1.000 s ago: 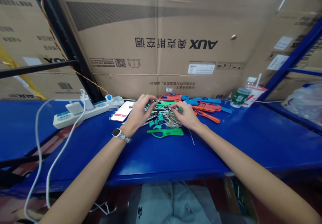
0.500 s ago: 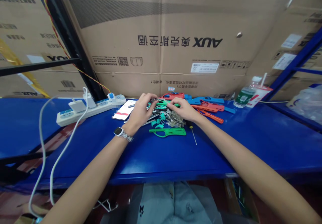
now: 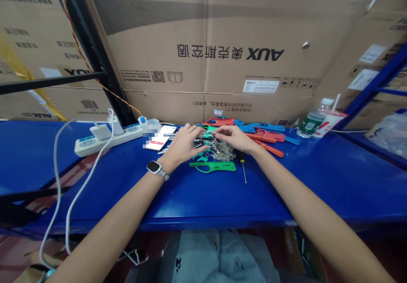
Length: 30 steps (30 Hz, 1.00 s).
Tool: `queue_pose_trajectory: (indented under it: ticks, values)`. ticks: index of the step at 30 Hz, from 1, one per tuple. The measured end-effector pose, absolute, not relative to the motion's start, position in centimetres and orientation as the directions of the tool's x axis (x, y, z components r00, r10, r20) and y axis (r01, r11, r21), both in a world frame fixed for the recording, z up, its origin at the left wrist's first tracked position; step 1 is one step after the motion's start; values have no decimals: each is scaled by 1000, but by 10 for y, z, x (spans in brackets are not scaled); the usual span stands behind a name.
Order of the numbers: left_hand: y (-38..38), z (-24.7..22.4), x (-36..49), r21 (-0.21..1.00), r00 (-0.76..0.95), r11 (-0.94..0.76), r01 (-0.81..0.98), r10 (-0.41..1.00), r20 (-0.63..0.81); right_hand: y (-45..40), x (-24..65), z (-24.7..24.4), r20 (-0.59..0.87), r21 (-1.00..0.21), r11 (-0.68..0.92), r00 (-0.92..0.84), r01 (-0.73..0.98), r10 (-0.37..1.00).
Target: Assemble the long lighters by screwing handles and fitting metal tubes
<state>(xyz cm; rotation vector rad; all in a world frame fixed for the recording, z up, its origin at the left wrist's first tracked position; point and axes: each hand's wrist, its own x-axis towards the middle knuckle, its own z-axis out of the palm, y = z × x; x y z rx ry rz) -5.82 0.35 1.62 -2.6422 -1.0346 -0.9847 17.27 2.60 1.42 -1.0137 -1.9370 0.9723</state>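
Note:
My left hand (image 3: 182, 144), with a watch (image 3: 155, 169) at its wrist, hovers over the left side of a pile of small clear and metal parts (image 3: 222, 151). Its thumb stands apart from the fingers. Above the right side of the pile, my right hand (image 3: 234, 138) has thumb and fingertips drawn together; whatever is between them is too small to name. A green gun-shaped plastic casing (image 3: 219, 167) lies in front of the pile. To its right is a thin screwdriver (image 3: 244, 173) with a yellow collar. Turquoise pieces (image 3: 202, 159) are partly hidden by my left hand.
Red casings (image 3: 270, 136) and blue casings (image 3: 267, 127) lie behind my right hand. A phone (image 3: 160, 139) and a power strip (image 3: 95, 144) with white cables sit left. A bottle (image 3: 309, 124) and a cup (image 3: 330, 122) stand right. A large carton (image 3: 203, 29) rises behind.
My left hand's thumb and fingers have moved apart from their earlier pinch, and the hand now covers more of the pile's left side. My right hand stays over the pile.

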Motion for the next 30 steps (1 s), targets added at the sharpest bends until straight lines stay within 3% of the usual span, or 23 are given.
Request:
queue_pose_trajectory:
  ticks: [7,14,19,25,30]
  values:
    - [13,10,-55,125,553,-738,663,595,583,18,174,18,204,-867,371,-441,334,874]
    - [13,14,-60,140,508,-736,662,578,638,16,182,24,220,-812,428,-470,398,855]
    - [11,13,-61,140,492,-737,662,567,661,4,180,19,387,-621,577,-434,529,814]
    - [5,15,-61,130,470,-753,646,525,709,-23,173,14,474,-302,578,-406,759,781]
    - [-6,19,-63,125,480,-767,629,509,715,-24,172,7,473,-242,587,-435,772,766]
